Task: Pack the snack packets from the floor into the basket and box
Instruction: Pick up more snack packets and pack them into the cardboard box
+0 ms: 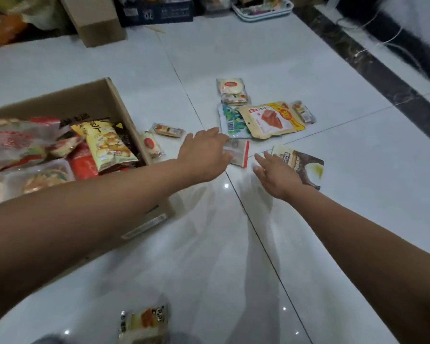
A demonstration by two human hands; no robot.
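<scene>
Down on the glossy white floor tiles (308,58), crinkly plastic snack packets lay loose. The left hand (204,155) covered one end of a small clear packet with a red edge (240,151); whether its fingers were clamped on it could not be told. The right hand (277,176) was flat, fingers straight and close together, over the near corner of a glossy brown-and-cream pouch (305,165). Beyond both hands, a flat tan pouch (271,119) overlapped a green-and-white packet (230,120). The cardboard box (85,100) stood to the left, heaped with bags, and two small packets (153,144) lay just beside its right wall. Bare tile stretched right of the cluster to a dark stone border (382,70). One more packet (144,321) lay at the near edge.
</scene>
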